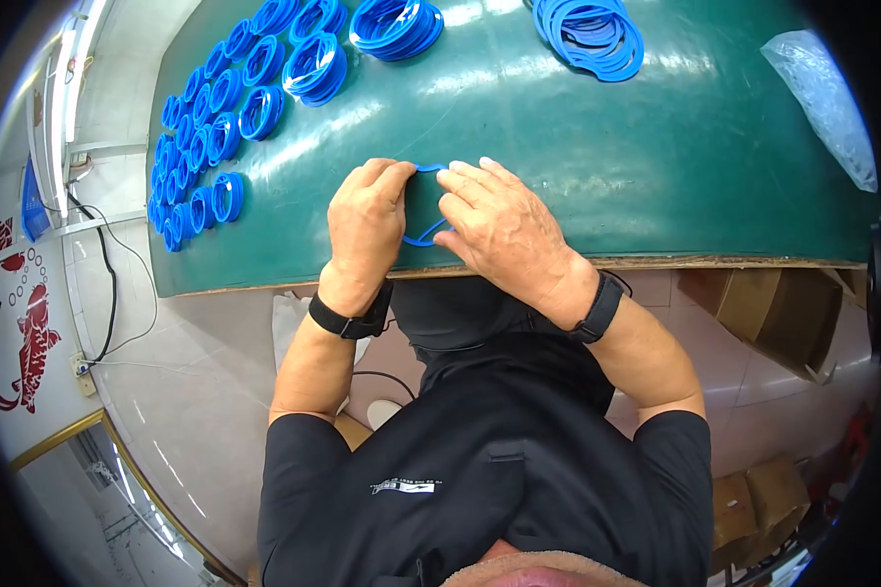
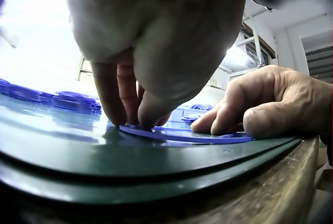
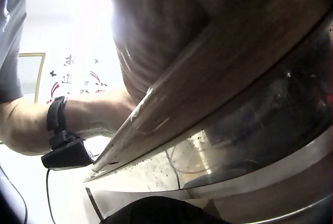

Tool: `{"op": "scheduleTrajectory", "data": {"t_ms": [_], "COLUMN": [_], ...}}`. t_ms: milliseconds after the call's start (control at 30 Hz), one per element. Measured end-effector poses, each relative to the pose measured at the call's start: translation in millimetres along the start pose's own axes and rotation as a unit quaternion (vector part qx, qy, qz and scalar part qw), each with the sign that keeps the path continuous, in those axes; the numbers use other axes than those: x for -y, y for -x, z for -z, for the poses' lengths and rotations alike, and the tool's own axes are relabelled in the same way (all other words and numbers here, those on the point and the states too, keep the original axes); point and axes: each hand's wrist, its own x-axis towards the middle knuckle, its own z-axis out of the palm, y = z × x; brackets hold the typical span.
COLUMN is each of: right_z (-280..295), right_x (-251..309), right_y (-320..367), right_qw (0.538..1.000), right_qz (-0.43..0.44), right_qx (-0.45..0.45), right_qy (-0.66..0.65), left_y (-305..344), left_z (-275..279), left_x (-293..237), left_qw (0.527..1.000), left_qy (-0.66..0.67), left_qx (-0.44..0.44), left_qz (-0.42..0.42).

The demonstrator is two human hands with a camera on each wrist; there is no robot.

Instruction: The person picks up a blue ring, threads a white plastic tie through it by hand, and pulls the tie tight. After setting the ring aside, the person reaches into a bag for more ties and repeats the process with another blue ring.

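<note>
A thin blue ring [image 1: 424,241] lies flat on the green table between my two hands. My left hand [image 1: 367,210] is at its left end, fingers bent down. The left wrist view shows that hand's thumb and fingertips pinching the blue ring [image 2: 177,137] low against the tabletop. On the other end, my right hand [image 1: 504,215] lies with fingers extended and fingertips on the ring, the thumb by the near edge. Part of the ring is hidden under the right hand [image 2: 281,101]. In the right wrist view the right fingers are out of sight.
Several bundles of blue rings [image 1: 261,112] stand in rows at the table's left, larger ones [image 1: 396,29] along the back. A loose pile of rings [image 1: 597,44] lies at the back right, near a clear plastic bag [image 1: 822,103]. Below the front table edge [image 1: 695,262] sits an open cardboard box [image 1: 773,318].
</note>
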Motion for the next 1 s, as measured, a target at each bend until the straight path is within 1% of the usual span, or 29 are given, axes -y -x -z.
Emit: {"op": "scheduleTrajectory", "data": {"t_ms": [67,167,267,300,400,433,533,700,867,1000], "right_z": [2,3,3,2,1,1,-2,-2,1,-1], "right_x": [-1,-1,-2,-2,-2,-2,-3,-3,-2,-1], "right_y": [-2,0,0,0,1,0,1,1,-1,1], "right_qw": [1.000,1.000,1.000,1.000,1.000,1.000,1.000,1.000,1.000,1.000], "right_qz": [-0.002,-0.002,0.001,0.003,0.004,0.005,0.008,0.005,0.002,0.005], "right_qx": [-0.009,0.001,0.005,0.006,-0.003,-0.007,-0.013,-0.014,0.004,-0.004], "right_qy": [0.003,-0.003,-0.002,0.001,0.001,0.002,0.006,0.005,0.006,0.011], "left_y": [-2,0,-6,-8,-17,-20,-28,-26,-25,-22], "left_z": [0,2,18,24,38,38,31,14,6,3], "left_x": [3,10,15,18,25,25,20,22,25,23], "left_qw": [1.000,1.000,0.989,0.989,0.989,0.989,0.990,0.989,0.991,0.990], "left_qy": [0.008,0.028,0.109,0.108,0.064,0.063,0.037,0.034,0.000,-0.026], "left_qx": [0.000,0.011,0.074,0.075,0.124,0.123,0.135,0.138,0.115,0.100], "left_qz": [-0.004,-0.003,0.063,0.064,0.042,0.043,-0.017,-0.050,-0.069,-0.091]}}
